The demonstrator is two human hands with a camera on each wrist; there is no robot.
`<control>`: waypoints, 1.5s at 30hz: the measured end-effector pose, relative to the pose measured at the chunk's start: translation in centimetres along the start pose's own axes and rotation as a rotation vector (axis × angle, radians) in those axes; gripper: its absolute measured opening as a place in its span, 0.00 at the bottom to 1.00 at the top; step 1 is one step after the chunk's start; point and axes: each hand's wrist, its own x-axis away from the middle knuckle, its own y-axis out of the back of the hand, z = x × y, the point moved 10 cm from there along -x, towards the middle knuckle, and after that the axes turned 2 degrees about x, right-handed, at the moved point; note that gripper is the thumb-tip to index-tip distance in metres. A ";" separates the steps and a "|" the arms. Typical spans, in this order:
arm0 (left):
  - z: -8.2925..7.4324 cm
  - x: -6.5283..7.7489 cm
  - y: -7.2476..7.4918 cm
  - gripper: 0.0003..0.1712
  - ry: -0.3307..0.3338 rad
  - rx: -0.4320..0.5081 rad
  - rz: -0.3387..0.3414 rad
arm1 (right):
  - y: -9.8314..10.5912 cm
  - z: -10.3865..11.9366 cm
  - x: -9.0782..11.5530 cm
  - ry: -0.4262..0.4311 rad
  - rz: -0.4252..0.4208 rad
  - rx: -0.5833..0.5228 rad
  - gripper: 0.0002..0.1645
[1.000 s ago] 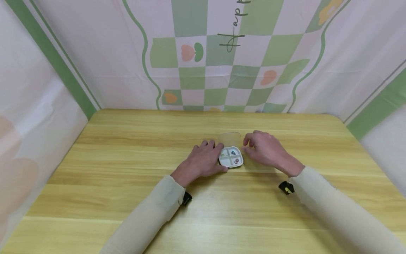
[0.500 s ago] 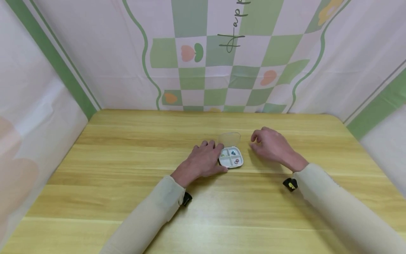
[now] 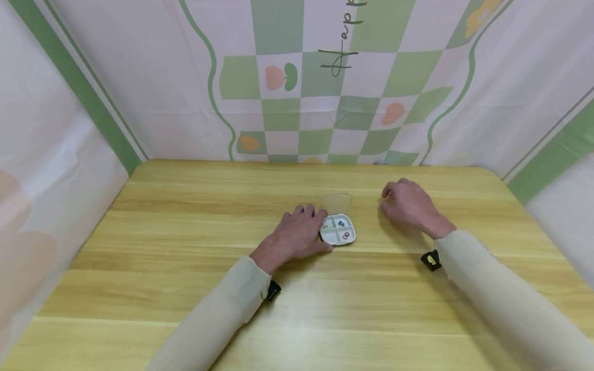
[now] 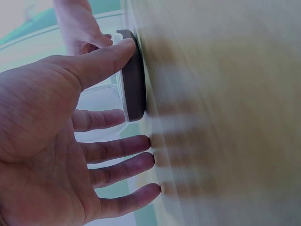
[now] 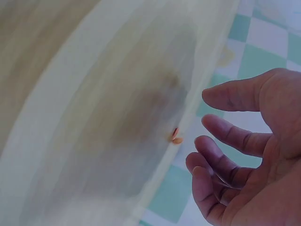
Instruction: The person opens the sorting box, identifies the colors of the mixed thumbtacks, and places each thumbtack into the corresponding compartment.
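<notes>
A small pill box point(image 3: 330, 238) with four white compartments lies on the table in the head view, its clear lid point(image 3: 336, 203) flipped open to the back. Small pinkish ring-like pieces point(image 3: 346, 235), a blue piece point(image 3: 341, 223) and greenish bits sit in separate compartments. My left hand point(image 3: 297, 232) holds the box between thumb and index finger. The left wrist view shows its dark base point(image 4: 134, 80), with the other fingertips resting on the table. Off to the right, my right hand point(image 3: 410, 206) hovers with loosely bent fingers and holds nothing. A tiny red-and-orange piece point(image 5: 176, 137) lies near its fingertips.
The wooden table point(image 3: 185, 206) runs back to a fabric curtain point(image 3: 320, 113) printed with green checks. Similar fabric hangs at both sides. A black strap point(image 3: 274, 290) shows at the left wrist, another point(image 3: 431, 260) at the right.
My right hand has moved away from the pill box, to the right and slightly toward the back. The left hand and the box have stayed in place.
</notes>
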 end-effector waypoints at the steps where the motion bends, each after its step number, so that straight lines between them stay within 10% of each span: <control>1: 0.0 0.0 0.0 0.44 -0.001 -0.001 -0.001 | 0.0 -0.3 0.0 -0.004 -0.001 0.000 0.19; 45: 0.5 -0.2 0.2 0.44 0.004 0.076 0.003 | -0.4 -3.1 -1.5 -0.025 -0.015 0.060 0.11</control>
